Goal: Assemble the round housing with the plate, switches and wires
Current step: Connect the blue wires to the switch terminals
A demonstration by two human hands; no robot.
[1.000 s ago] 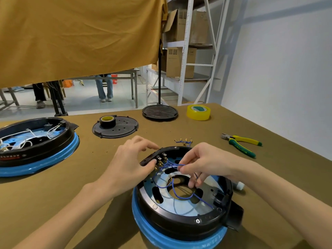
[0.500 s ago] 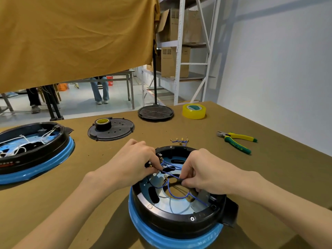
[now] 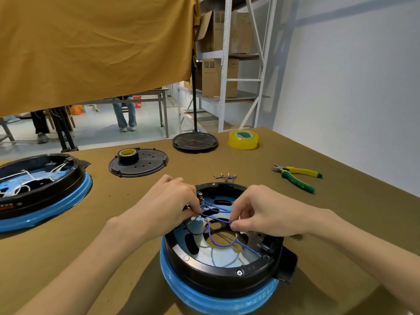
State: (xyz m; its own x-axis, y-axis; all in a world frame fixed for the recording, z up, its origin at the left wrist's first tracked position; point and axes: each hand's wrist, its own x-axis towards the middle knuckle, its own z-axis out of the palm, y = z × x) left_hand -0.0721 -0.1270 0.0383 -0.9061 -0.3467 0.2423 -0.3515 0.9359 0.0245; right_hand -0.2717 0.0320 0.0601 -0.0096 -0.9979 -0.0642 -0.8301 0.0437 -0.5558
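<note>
The round black housing point(image 3: 218, 278) with a blue lower ring sits on the table in front of me, open side up, with a shiny metal plate point(image 3: 204, 258) inside. Blue wires point(image 3: 221, 244) with brass terminals loop across the plate. My left hand point(image 3: 168, 205) pinches a wire end at the switch on the housing's left inner rim. My right hand point(image 3: 261, 212) pinches the same blue wire a little to the right, above the plate's middle. A spare bundle of blue wires point(image 3: 225, 177) lies just behind the housing.
A second housing point(image 3: 38, 192) with white wires stands at the left. A black cover point(image 3: 145, 165) with a tape roll point(image 3: 127, 155) on it lies behind, beside a round stand base point(image 3: 195, 142). Yellow tape point(image 3: 243, 139) and green-yellow pliers point(image 3: 295, 176) lie to the right.
Both hands have dropped lower into the housing and drawn closer to the switch. The right hand now pinches the wire stretched between the two hands.
</note>
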